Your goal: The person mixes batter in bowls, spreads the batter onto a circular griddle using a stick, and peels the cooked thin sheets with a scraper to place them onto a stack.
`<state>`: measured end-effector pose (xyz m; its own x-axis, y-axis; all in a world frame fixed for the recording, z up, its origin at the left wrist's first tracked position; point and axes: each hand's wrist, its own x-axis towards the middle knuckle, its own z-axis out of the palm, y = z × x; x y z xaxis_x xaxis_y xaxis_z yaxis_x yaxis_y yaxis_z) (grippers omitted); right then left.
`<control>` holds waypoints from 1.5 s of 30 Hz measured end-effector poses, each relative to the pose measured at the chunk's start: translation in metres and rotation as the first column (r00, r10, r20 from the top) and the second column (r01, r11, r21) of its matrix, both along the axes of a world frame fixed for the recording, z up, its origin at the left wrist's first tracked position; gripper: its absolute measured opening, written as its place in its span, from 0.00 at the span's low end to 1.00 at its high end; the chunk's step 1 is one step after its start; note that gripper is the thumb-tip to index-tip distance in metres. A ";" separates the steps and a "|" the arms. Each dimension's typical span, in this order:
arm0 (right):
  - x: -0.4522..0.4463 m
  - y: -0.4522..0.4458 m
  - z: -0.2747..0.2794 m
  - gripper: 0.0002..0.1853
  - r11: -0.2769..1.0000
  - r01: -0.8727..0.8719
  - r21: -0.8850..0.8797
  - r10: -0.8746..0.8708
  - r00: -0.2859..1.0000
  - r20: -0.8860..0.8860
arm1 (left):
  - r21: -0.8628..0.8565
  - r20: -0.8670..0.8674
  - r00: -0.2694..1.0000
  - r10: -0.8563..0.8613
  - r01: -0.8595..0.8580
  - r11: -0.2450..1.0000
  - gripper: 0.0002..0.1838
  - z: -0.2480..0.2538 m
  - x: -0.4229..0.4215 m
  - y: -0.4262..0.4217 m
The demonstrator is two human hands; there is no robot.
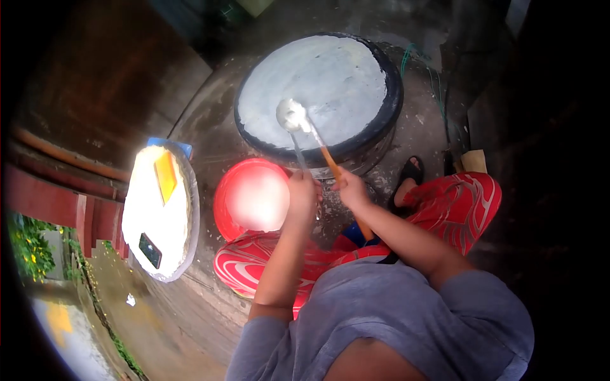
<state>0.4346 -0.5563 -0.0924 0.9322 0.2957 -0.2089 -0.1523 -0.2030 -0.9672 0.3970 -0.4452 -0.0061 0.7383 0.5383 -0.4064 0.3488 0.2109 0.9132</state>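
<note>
My left hand (pixel 304 190) is closed round the handle of a metal ladle (pixel 298 150), whose bowl is over the near part of a large round griddle. White batter (pixel 293 116) fills the bowl. In my right hand (pixel 351 190), also closed, is a wooden stick (pixel 329 160); its far end is coated white and meets the ladle's bowl. A pale white layer (pixel 318 82) covers the griddle, inside its dark rim (pixel 395 95). Below my left hand, close to my knee, stands a red bucket (pixel 223 202) holding white liquid.
To the left is a round, bright white surface (pixel 143 197) bearing a yellow-orange flat piece (pixel 165 176) and a phone (pixel 150 250). A blue object (pixel 171 147) lies behind it. Green cord (pixel 434 82) runs along the floor at right. My sandalled foot (pixel 410 178) is near the griddle.
</note>
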 end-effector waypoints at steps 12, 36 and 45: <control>0.089 -0.055 0.005 0.17 0.959 0.274 -0.077 -0.223 0.891 0.395 | -0.821 0.355 0.782 0.512 0.523 -0.230 0.21 0.091 -0.043 0.036; -0.006 -0.082 0.038 0.21 0.763 -0.472 -0.441 0.616 0.737 0.278 | -1.000 0.017 0.827 0.562 0.019 0.003 0.13 -0.037 -0.222 0.225; 0.030 -0.097 0.067 0.18 0.961 -0.255 0.106 0.276 0.908 -0.316 | -0.499 -0.222 0.763 0.606 -0.623 0.602 0.13 -0.056 -0.171 0.174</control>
